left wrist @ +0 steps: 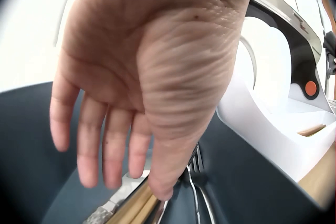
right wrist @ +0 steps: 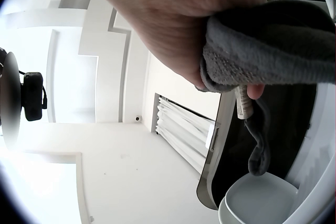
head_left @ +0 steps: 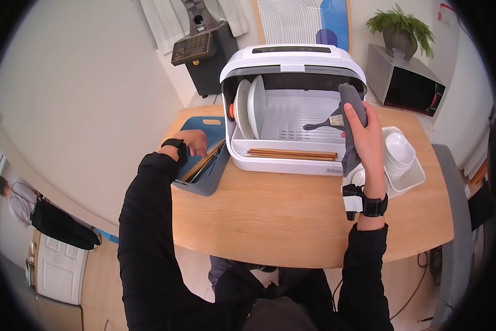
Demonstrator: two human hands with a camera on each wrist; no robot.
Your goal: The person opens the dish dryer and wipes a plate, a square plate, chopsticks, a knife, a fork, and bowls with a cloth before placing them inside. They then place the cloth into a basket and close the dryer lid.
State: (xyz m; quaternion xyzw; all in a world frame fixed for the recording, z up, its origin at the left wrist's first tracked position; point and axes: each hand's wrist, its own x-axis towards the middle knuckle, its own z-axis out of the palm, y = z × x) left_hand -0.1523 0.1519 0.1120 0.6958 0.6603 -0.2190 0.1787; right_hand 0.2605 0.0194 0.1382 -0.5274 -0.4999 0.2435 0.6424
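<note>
My left hand (head_left: 195, 140) is inside a blue bin (head_left: 206, 186), palm down with fingers stretched loosely. Below it lie wooden chopsticks (left wrist: 137, 205), a fork (left wrist: 202, 179) and other metal cutlery; the thumb tip overlaps the chopsticks in the left wrist view. My right hand (head_left: 367, 132) grips a folded grey towel (head_left: 351, 105), holding it up at the right side of a white dish cabinet (head_left: 292, 53). A hanging loop (right wrist: 258, 155) and a pale label dangle from the towel. The cabinet's front is raised; white plates (head_left: 256, 107) stand at its left.
Several chopsticks (head_left: 292, 154) lie in the cabinet's front tray. To the right, a white basket (head_left: 416, 179) contains stacked white bowls (head_left: 399, 149). A microwave (head_left: 408, 88) with a potted plant stands behind. The wooden table (head_left: 292, 220) ends just before my body.
</note>
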